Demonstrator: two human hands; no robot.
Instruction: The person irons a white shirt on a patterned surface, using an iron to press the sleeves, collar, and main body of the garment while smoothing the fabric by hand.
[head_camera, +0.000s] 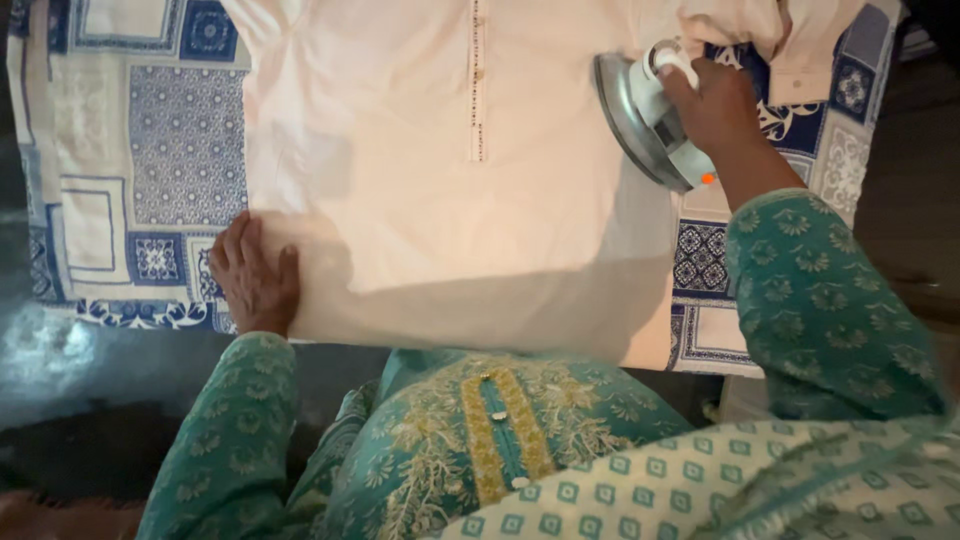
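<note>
**Ironing status: garment partly pressed**

Pale shirt (430, 200) spread flat on patterned cover (150, 130). Left hand (252, 280) at 8 o'clock, fingers apart, flattening hem. Right hand (715, 105) at 2 o'clock, clamped on iron (645, 115), tilted off fabric. Centre smooth; bunched collar area (760, 25) judged unpressed.

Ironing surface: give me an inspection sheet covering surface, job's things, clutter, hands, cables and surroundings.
Surface: blue and white patterned cloth spread flat under the work.
Job's things: pale shirt laid out front up, its buttoned placket running down the middle; iron tipped on its side at the shirt's right edge, with an orange light showing near its rear.
Clutter: a bunched pale fabric fold at the top right.
Hands: left hand pressed flat on the shirt's near left corner; right hand gripping the iron's handle.
Cables: nothing seen.
Surroundings: dark floor at the left and near edge.
</note>
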